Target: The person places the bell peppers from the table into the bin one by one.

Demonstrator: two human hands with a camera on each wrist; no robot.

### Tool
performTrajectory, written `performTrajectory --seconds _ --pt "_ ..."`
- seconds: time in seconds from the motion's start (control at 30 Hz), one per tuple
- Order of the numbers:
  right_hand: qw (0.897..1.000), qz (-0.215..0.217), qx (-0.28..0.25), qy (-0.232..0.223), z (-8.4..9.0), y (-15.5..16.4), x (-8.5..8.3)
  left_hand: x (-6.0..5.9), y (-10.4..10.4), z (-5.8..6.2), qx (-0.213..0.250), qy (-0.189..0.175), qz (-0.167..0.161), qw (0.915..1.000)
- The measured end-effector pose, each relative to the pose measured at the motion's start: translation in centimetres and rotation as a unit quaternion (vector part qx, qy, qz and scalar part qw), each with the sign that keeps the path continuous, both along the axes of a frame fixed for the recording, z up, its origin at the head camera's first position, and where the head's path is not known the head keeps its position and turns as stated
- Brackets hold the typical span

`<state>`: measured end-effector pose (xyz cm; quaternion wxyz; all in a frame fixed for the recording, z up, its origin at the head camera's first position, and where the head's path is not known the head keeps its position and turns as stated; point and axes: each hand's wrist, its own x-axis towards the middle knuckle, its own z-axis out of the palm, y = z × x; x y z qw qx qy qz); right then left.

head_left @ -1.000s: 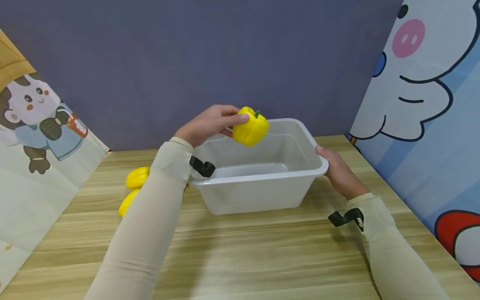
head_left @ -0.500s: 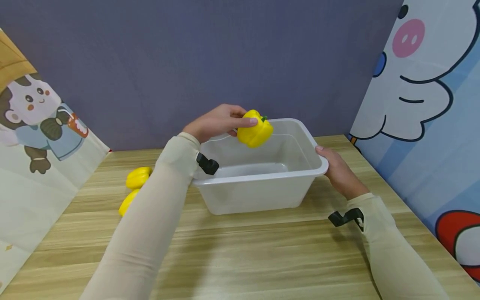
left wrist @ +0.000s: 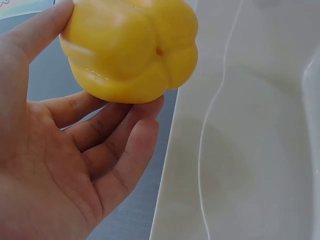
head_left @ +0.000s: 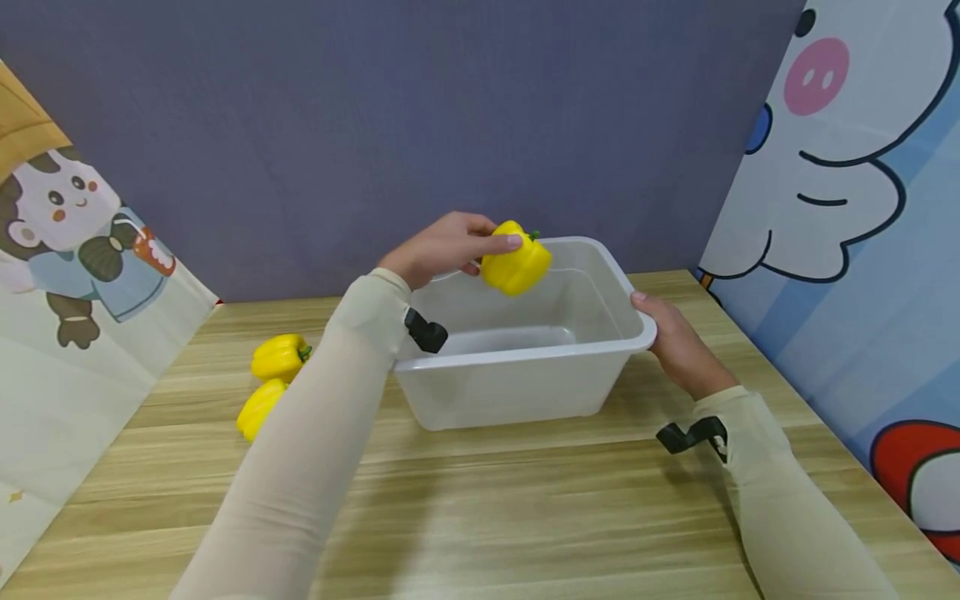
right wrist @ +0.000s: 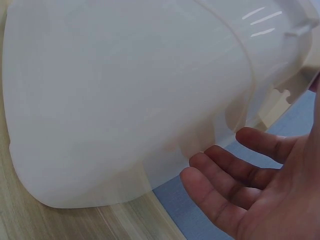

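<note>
Yellow pepper: my left hand pinches it, thumb opposing fingers; right hand grips the bin. Slack thumb pressure could drop it onto the rim.

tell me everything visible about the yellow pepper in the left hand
The yellow pepper is glossy and lobed, perhaps plastic, with a short green stem pointing right in the head view and a small dimple at its other end. The left hand grips it between thumb and fingers over the white bin.
</note>
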<state>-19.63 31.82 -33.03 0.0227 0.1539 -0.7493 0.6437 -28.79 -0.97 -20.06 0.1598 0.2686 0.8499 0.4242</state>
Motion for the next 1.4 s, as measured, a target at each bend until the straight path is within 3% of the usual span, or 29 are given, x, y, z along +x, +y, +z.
performTrajectory --seconds 0.23,0.37,0.6,0.9,1.13,1.4 --pt "1.000 -0.002 0.014 0.001 0.0 0.1 0.0 0.0 0.5 -0.3 0.001 -0.004 -0.004 1.0000" --pt "1.000 0.002 0.012 0.005 0.1 0.2 -0.1 0.0 0.7 -0.6 -0.012 0.009 0.010 0.9998" --pt "1.000 0.001 0.011 0.008 0.2 0.3 0.0 0.0 1.0 -0.7 0.004 0.030 0.040 0.9987" --pt "1.000 -0.007 0.020 0.007 0.3 0.2 -0.1 -0.4 1.1 -0.9 -0.052 0.056 0.050 0.9958" --pt "1.000 0.002 0.026 0.010 0.1 0.0 -0.1 -0.1 1.1 -1.0 -0.071 0.061 0.038 0.9948" --pt "1.000 -0.002 0.026 0.006 0.1 -0.1 -0.2 -0.6 1.4 -0.9 -0.100 0.079 0.024 0.9916"
